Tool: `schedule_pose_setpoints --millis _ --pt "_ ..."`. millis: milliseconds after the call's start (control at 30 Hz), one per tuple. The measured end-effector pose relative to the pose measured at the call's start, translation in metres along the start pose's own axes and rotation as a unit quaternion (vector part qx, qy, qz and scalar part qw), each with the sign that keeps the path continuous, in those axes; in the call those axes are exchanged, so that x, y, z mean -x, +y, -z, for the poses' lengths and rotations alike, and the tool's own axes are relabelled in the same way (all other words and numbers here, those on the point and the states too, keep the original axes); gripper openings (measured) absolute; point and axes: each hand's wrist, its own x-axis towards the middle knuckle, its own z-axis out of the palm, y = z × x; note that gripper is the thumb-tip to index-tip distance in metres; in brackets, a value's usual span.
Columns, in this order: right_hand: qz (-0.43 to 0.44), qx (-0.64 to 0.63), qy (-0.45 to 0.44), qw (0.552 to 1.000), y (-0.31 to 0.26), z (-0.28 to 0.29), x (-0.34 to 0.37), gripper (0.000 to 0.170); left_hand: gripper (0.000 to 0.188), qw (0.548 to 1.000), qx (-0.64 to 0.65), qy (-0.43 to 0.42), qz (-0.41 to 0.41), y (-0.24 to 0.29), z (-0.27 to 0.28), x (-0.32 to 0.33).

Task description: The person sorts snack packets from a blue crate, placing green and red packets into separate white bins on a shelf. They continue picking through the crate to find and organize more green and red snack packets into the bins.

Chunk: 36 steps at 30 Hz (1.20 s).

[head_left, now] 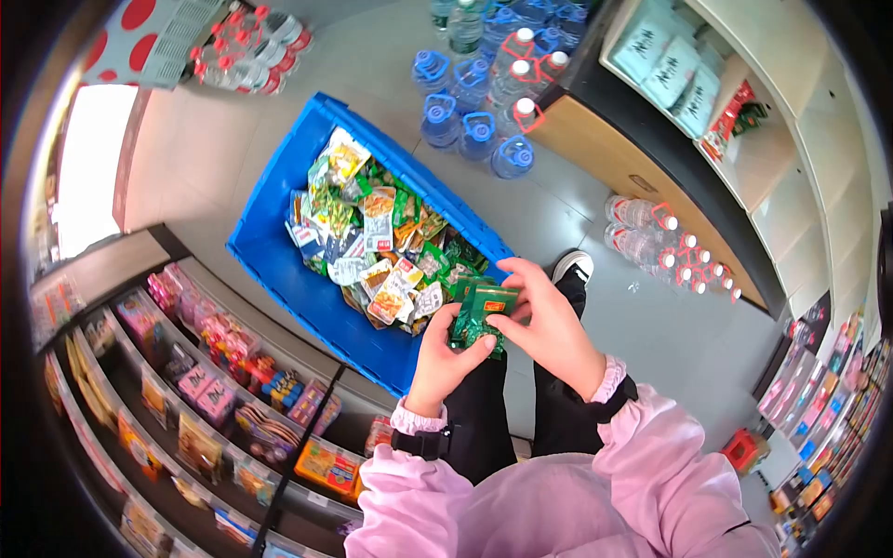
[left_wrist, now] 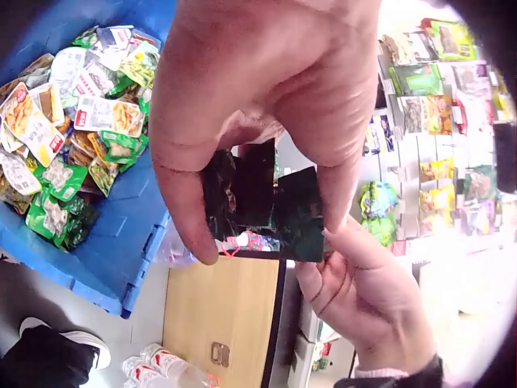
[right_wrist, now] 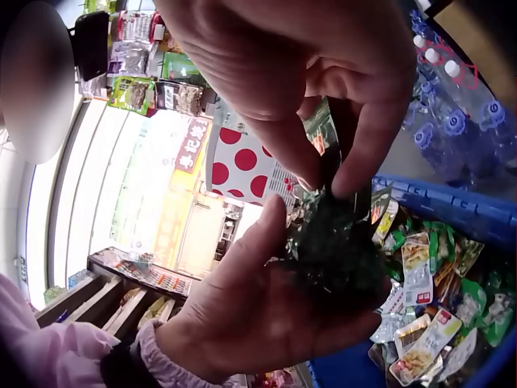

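Left hand (left_wrist: 258, 77) and right hand (right_wrist: 283, 69), both curled, pinch green packets (head_left: 481, 299) they partly hide.

Water bottles (head_left: 477, 137) near wooden cabinet (head_left: 605, 149)

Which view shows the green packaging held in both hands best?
The head view: the green packaging is brightly lit there, its colour and orange label visible. The left wrist view shows it dark and backlit; the right wrist view shows it shadowed, partly covered.
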Motion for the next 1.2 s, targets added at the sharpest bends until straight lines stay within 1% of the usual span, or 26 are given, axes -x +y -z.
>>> schedule_pose_setpoints --millis 67,100,167,200,300,333,433,467,500,567,600,633,700,733,800,833,867,900,933,967,1000,1033,1067,1100,1167,1200 --pt "0.042 -0.017 0.075 0.996 -0.006 -0.009 0.005 0.046 0.039 0.998 -0.028 0.021 -0.050 0.010 0.008 0.004" --pt "0.063 -0.096 0.085 0.990 -0.006 0.028 0.022 0.045 0.041 0.991 -0.080 0.015 -0.111 0.022 -0.028 0.002" --pt "0.083 -0.264 0.091 0.957 0.002 0.038 0.037 0.043 0.045 0.962 -0.180 0.011 -0.204 0.035 -0.039 0.008" --pt "0.081 -0.312 0.079 0.943 0.004 0.044 0.044 0.033 0.047 0.956 -0.188 -0.003 -0.228 0.047 -0.047 0.013" --pt "0.059 -0.285 0.067 0.954 -0.002 0.063 0.058 0.028 0.044 0.930 -0.261 -0.085 -0.244 0.075 -0.067 0.020" --pt "0.054 -0.291 0.074 0.952 -0.005 0.066 0.064 0.030 0.042 0.926 -0.261 -0.109 -0.251 0.079 -0.074 0.019" --pt "0.032 -0.358 0.090 0.929 0.006 0.066 0.078 0.031 0.043 0.935 -0.244 -0.122 -0.228 0.080 -0.094 0.021" --pt "0.046 -0.339 0.128 0.931 0.013 0.065 0.080 0.033 0.045 0.924 -0.274 -0.120 -0.241 0.074 -0.096 0.020" --pt "0.043 -0.345 0.143 0.927 0.012 0.069 0.086 0.034 0.048 0.946 -0.216 -0.120 -0.212 0.069 -0.105 0.019" --pt "0.021 -0.386 0.120 0.915 0.011 0.083 0.101 0.046 0.048 0.975 -0.137 -0.131 -0.115 0.064 -0.120 0.018" --pt "0.041 -0.397 0.119 0.909 0.013 0.088 0.107 0.046 0.047 0.973 -0.138 -0.142 -0.118 0.066 -0.132 0.018" --pt "0.035 -0.399 0.131 0.907 0.012 0.092 0.115 0.047 0.046 0.939 -0.261 -0.133 -0.183 0.052 -0.126 0.009" --pt "0.070 -0.402 0.179 0.895 0.026 0.094 0.124 0.047 0.046 0.963 -0.182 -0.174 -0.094 0.064 -0.158 0.010" --pt "0.085 -0.418 0.193 0.884 0.033 0.099 0.130 0.048 0.047 0.961 -0.178 -0.192 -0.093 0.062 -0.169 0.004" --pt "0.085 -0.390 0.240 0.885 0.054 0.105 0.136 0.047 0.050 0.957 -0.169 -0.218 -0.091 0.053 -0.185 -0.010" --pt "0.085 -0.376 0.260 0.885 0.063 0.108 0.139 0.046 0.052 0.952 -0.182 -0.222 -0.110 0.049 -0.197 -0.016" --pt "0.065 -0.374 0.269 0.885 0.069 0.116 0.143 0.041 0.053 0.946 -0.194 -0.224 -0.129 0.043 -0.212 -0.023" --pt "0.072 -0.347 0.299 0.886 0.079 0.122 0.144 0.038 0.055 0.941 -0.205 -0.225 -0.150 0.040 -0.229 -0.028" --pt "0.078 -0.375 0.331 0.862 0.083 0.129 0.144 0.037 0.060 0.951 -0.168 -0.228 -0.121 0.041 -0.251 -0.032" --pt "0.083 -0.402 0.362 0.837 0.088 0.137 0.143 0.037 0.060 0.952 -0.168 -0.230 -0.110 0.038 -0.268 -0.039" --pt "0.084 -0.370 0.398 0.835 0.091 0.150 0.143 0.035 0.059 0.953 -0.168 -0.232 -0.098 0.035 -0.283 -0.047" --pt "0.081 -0.380 0.416 0.822 0.095 0.165 0.141 0.034 0.059 0.954 -0.169 -0.233 -0.085 0.032 -0.298 -0.058" --pt "0.090 -0.361 0.448 0.813 0.104 0.179 0.134 0.034 0.051 0.948 -0.169 -0.265 -0.045 0.032 -0.312 -0.073" --pt "0.096 -0.340 0.479 0.803 0.114 0.194 0.126 0.033 0.047 0.948 -0.151 -0.280 -0.027 0.034 -0.330 -0.085" --pt "0.081 -0.326 0.498 0.799 0.115 0.238 0.123 0.033 0.040 0.945 -0.115 -0.306 0.013 0.038 -0.367 -0.108" --pt "0.080 -0.284 0.522 0.800 0.118 0.259 0.117 0.032 0.034 0.944 -0.121 -0.307 -0.008 0.039 -0.382 -0.124"
